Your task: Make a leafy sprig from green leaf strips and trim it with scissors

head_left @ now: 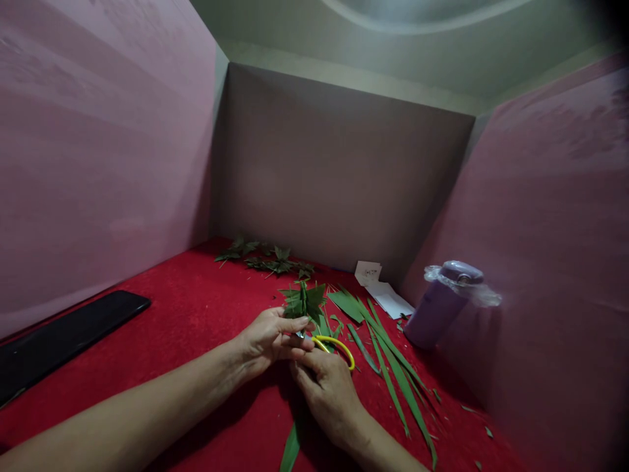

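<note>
My left hand (268, 341) pinches a folded green leaf ornament (303, 300) with spiky points, held just above the red cloth (196, 308). My right hand (327, 387) is closed on small scissors with yellow handles (337, 345), whose blades meet the base of the ornament by my left fingertips. A long green leaf strip (291, 449) runs under my right wrist toward the front edge.
Several long green leaf strips (393, 367) lie to the right. Finished leaf pieces (268, 261) sit at the back by the wall. A lilac bottle (442, 303) stands at right, white papers (381, 288) behind it, a black phone (63, 337) at left. Pink walls enclose the surface.
</note>
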